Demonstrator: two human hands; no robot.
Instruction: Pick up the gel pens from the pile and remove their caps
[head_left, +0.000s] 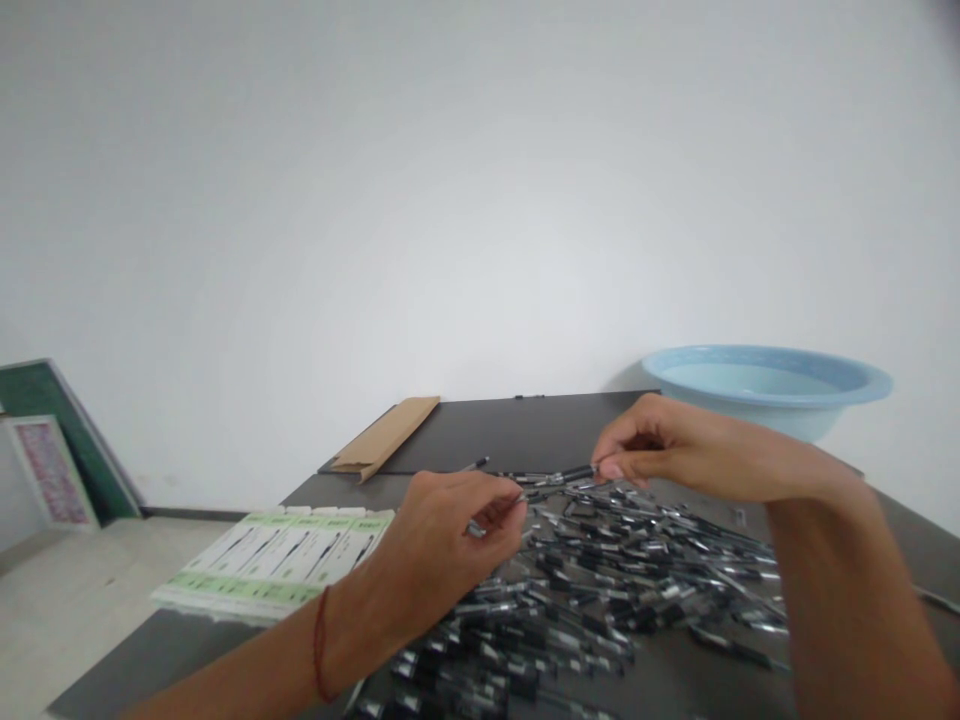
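My left hand and my right hand meet above a dark table. Between them they hold one black pen level over the table. The right fingers pinch its right end. The left fingertips are closed near its left end and also hold a small silvery part. A red string circles my left wrist. Below the hands lies a wide heap of several black and clear pens.
Green and white pen packaging cards lie in a row at the table's left edge. A flat brown cardboard sleeve rests at the back left. A light blue basin stands at the back right. Framed boards lean on the wall at far left.
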